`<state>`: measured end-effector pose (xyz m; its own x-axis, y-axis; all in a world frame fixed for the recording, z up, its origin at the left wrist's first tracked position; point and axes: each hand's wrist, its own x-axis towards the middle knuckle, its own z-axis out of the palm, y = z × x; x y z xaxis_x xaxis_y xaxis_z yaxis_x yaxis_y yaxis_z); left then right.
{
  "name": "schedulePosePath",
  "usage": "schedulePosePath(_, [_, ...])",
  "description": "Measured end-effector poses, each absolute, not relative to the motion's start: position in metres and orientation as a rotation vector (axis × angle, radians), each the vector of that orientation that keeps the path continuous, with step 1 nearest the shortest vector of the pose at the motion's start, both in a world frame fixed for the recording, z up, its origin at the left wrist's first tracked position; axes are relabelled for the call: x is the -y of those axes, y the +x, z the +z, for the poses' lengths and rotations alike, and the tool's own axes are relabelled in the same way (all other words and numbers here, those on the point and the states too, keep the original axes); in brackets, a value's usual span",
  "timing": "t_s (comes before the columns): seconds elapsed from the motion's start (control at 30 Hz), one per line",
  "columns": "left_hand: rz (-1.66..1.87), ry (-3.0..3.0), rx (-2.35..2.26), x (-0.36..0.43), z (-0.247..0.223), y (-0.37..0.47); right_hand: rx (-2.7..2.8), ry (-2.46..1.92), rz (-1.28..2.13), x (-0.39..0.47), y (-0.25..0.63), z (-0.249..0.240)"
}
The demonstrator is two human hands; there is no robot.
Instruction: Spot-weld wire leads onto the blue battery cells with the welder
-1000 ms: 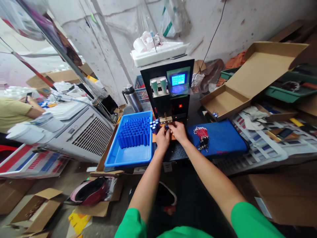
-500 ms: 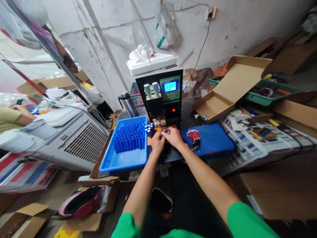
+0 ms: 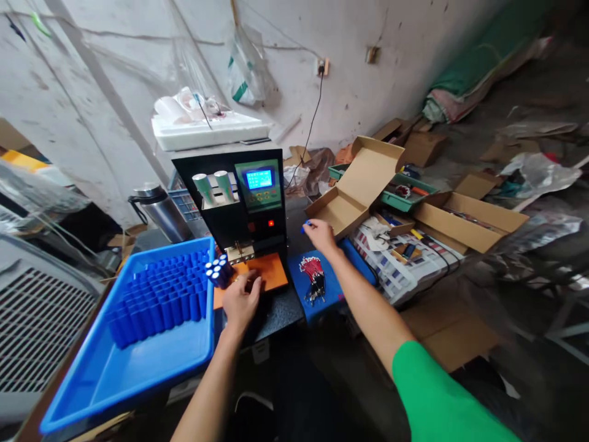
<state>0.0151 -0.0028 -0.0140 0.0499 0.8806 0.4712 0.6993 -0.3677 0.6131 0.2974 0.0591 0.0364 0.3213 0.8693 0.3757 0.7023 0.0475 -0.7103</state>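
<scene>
My right hand [image 3: 321,237] is closed on a blue battery cell [image 3: 306,227], held above the work surface near the open cardboard box. My left hand [image 3: 242,299] rests over the orange board [image 3: 269,272], thumb and fingers apart, with no object visible between them. Just beyond its fingertips a small cluster of blue battery cells [image 3: 219,270] stands upright, pale ends up. Behind the board is a black spot welder [image 3: 230,224] with a lit blue screen. Many more blue cells [image 3: 161,294] stand in rows inside the blue tray [image 3: 131,374] on the left.
Red and black wire leads [image 3: 313,276] lie on a blue pad [image 3: 299,294] at the right. An open cardboard box [image 3: 356,184] sits behind it. A steel flask [image 3: 163,212] stands behind the tray. White foam [image 3: 211,129] tops the welder.
My right hand has left the orange board and moved right with a blue cell. My left hand stays by the board, its fingers now apart. The view has turned right.
</scene>
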Motion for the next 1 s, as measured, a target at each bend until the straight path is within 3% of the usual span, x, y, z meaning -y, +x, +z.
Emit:
schedulePosePath(0.2, [1.19,2.242,-1.756,0.002,-0.016,0.019,1.624,-2.075,-0.076,-0.094,0.385,0.043])
schedulePosePath(0.4, [1.18,2.267,-1.786,0.003,-0.017,0.021,1.91,-2.258,0.223,-0.109,0.396,0.025])
schedulePosePath(0.53, [1.183,2.296,-1.791,0.002,-0.02,0.021,1.921,-2.238,0.237,-0.116,0.403,0.026])
schedulePosePath(0.83, [1.135,2.29,-1.793,0.007,-0.016,0.027,1.758,-1.925,-0.146,-0.083,0.392,0.037])
schedulePosePath(1.0, [1.092,2.279,-1.728,0.011,-0.014,0.026,1.768,-1.797,0.025,-0.047,0.358,0.02])
